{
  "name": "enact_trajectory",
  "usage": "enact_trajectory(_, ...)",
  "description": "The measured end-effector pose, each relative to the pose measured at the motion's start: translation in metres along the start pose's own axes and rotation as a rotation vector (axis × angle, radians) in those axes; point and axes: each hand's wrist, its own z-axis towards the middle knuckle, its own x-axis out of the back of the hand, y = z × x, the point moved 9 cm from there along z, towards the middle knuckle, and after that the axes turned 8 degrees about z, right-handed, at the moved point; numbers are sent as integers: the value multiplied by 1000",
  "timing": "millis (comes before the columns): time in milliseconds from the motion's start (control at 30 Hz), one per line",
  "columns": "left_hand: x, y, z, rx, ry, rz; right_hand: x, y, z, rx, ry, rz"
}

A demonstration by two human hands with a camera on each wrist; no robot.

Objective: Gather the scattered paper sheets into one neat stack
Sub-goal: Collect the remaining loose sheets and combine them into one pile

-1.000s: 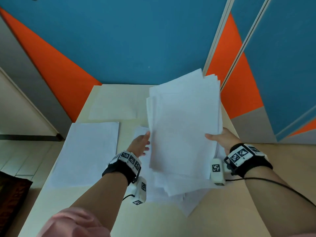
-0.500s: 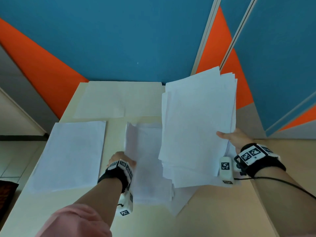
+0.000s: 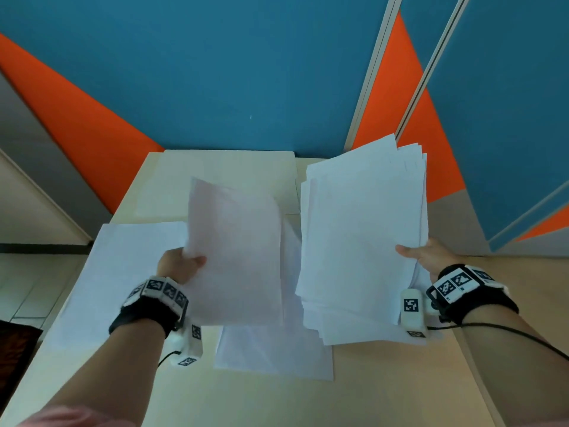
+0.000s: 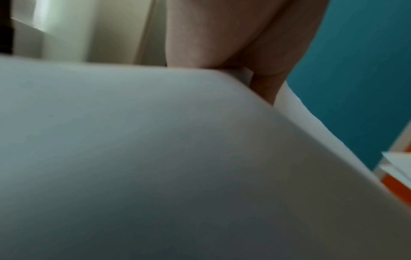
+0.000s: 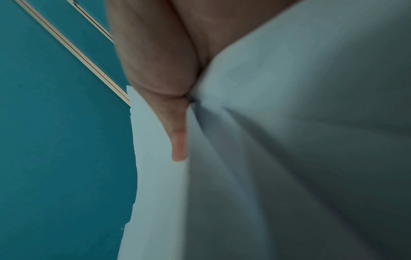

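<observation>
Left hand (image 3: 178, 266) grip pinches one lifted sheet (image 3: 237, 254) at its 9 o'clock edge. Right hand (image 3: 431, 257) grip pinches the raised stack (image 3: 360, 241) at 3 o'clock. More sheets (image 3: 123, 272) lie on the counter (image 3: 369, 402).

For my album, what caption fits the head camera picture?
Left hand lifts one sheet while right hand holds the paper stack.

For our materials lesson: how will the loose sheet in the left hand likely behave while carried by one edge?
Probably floppy: the loose sheet already bows, pinched at one edge by the left hand. Likely very light, as one thumb pinch holds it. It may slide on the uneven stack in the right hand.
</observation>
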Motion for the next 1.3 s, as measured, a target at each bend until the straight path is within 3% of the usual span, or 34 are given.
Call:
enact_trajectory(100,19,-11,-1,16,25,-226,-5,-5,0,15,16,-35)
enact_trajectory(233,27,-17,-6,8,-65,-479,-13,-11,2,37,25,-75)
enact_trajectory(500,74,-19,7,-96,-114,-514,-2,-40,4,100,110,-146)
enact_trajectory(633,99,4,3,-220,-195,-556,-1,-61,-2,165,184,-90)
enact_trajectory(733,110,25,-3,-263,-249,-447,-8,-72,-6,230,199,-15)
enact_trajectory(867,134,51,-7,-353,-93,-186,-24,-73,-11,256,186,43)
enact_trajectory(967,155,69,-19,-417,183,47,-36,-68,-14,248,163,55)
enact_trajectory(1100,178,86,-40,-567,443,105,-48,-64,-21,242,134,65)
enact_trajectory(1200,188,85,-48,-642,459,-7,-54,-63,-27,253,116,62)
enact_trajectory(1300,193,80,-51,-628,303,-231,-59,-64,-34,274,125,64)
